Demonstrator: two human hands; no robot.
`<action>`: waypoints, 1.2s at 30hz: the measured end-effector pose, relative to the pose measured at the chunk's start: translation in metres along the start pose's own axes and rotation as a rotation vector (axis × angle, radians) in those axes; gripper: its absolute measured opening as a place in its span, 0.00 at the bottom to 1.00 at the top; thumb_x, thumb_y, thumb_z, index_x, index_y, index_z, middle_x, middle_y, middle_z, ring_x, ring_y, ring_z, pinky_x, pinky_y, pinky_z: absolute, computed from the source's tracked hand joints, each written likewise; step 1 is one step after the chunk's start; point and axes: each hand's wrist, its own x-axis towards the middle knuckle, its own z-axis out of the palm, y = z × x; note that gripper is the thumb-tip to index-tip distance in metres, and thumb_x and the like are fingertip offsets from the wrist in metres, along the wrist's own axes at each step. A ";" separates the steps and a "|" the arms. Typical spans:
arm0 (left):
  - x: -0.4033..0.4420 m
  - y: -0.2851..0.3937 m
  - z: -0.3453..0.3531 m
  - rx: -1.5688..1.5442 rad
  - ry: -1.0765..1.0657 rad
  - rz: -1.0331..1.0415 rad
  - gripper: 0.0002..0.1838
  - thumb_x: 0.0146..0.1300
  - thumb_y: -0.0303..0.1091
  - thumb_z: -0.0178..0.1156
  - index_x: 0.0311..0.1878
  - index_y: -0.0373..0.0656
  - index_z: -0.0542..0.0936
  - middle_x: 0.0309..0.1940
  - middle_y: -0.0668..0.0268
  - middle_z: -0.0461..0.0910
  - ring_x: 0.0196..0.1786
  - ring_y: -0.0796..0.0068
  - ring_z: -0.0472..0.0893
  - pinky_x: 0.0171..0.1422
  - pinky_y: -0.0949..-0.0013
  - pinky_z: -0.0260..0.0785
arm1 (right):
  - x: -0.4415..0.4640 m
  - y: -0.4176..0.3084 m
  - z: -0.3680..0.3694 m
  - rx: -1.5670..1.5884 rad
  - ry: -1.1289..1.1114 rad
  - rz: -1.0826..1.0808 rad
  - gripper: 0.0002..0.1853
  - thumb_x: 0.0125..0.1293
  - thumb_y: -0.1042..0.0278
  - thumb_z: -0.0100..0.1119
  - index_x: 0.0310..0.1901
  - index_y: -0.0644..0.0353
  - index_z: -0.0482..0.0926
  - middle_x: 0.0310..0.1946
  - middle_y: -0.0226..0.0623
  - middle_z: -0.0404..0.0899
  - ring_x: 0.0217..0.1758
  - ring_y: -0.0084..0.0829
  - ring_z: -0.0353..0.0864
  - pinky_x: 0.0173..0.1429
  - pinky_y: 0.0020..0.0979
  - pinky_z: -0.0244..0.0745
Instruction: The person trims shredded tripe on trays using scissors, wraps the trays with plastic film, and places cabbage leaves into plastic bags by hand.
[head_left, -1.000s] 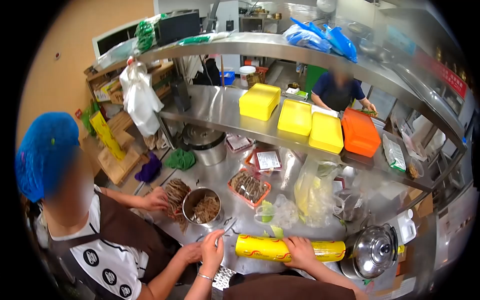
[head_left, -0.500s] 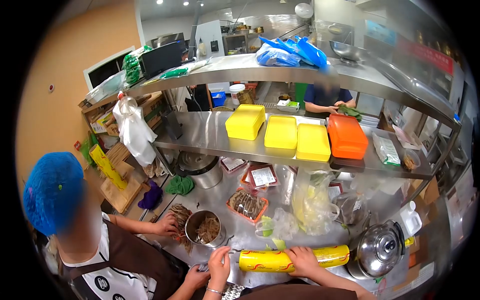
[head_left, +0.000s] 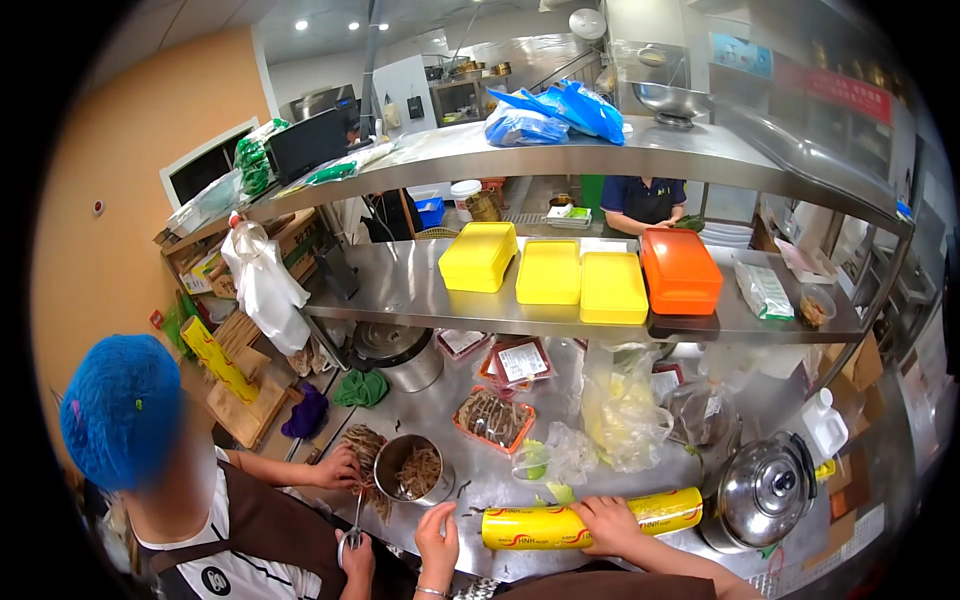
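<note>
My left hand is raised at the table's front edge, left of the yellow film roll; its fingers are loosely bent and nothing shows in them. Curved over the top of the printed yellow roll, my right hand grips it near its middle. The roll lies crosswise on the steel table. Just beyond my left hand stands a metal pot with brown shredded food inside. At the left, a co-worker holds scissors in one hand and touches a brown bundle with the other.
A lidded steel pot stands right of the roll. Beyond are a food tray, plastic bags and red-edged packs. The raised shelf holds yellow boxes and an orange box. Another person stands behind it.
The view has tilted up. The metal tool at my left hand's fingers a second ago is gone from there; the co-worker's lower hand has moved left, away from mine, and now shows scissors.
</note>
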 end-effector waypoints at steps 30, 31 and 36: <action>0.003 0.011 0.008 -0.034 -0.061 0.043 0.11 0.54 0.18 0.55 0.41 0.36 0.79 0.41 0.55 0.80 0.47 0.57 0.79 0.54 0.64 0.69 | 0.015 -0.007 0.001 0.013 -0.274 0.018 0.52 0.33 0.52 0.75 0.65 0.46 0.60 0.46 0.41 0.73 0.49 0.44 0.75 0.50 0.47 0.69; 0.005 0.013 0.009 -0.041 -0.056 0.056 0.11 0.54 0.18 0.55 0.41 0.37 0.80 0.41 0.55 0.80 0.47 0.57 0.79 0.54 0.64 0.70 | 0.016 -0.006 -0.001 0.016 -0.256 0.048 0.50 0.34 0.52 0.74 0.64 0.46 0.62 0.45 0.41 0.73 0.49 0.44 0.75 0.50 0.46 0.69; 0.007 0.023 0.002 -0.035 -0.004 0.079 0.11 0.54 0.18 0.56 0.41 0.38 0.79 0.41 0.55 0.80 0.46 0.57 0.79 0.52 0.63 0.70 | 0.010 -0.002 -0.001 0.040 -0.210 -0.005 0.46 0.34 0.53 0.72 0.62 0.47 0.65 0.43 0.40 0.74 0.47 0.42 0.75 0.50 0.42 0.69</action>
